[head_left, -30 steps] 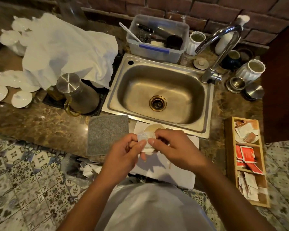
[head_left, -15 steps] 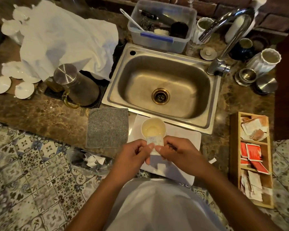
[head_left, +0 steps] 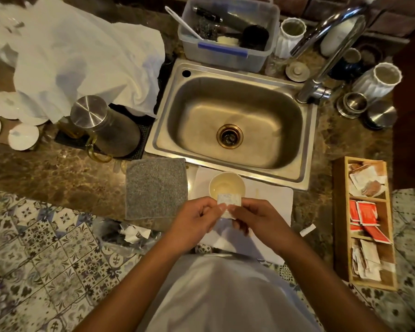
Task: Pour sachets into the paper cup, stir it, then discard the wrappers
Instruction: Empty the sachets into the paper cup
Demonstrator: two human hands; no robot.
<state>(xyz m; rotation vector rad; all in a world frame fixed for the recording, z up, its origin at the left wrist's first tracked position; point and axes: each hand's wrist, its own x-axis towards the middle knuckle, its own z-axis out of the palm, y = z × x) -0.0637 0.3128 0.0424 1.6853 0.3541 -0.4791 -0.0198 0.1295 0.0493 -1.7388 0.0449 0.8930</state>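
Your left hand (head_left: 197,221) and right hand (head_left: 259,220) pinch a white sachet (head_left: 228,200) between them, just over the near rim of the cup (head_left: 227,185). The cup stands on a white mat (head_left: 271,200) on the bench (head_left: 58,173), before the sink (head_left: 233,121).

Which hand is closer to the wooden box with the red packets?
The right hand. It pinches the sachet over the paper cup, on the wooden box's side. The left hand pinches the sachet's other edge, farther away.
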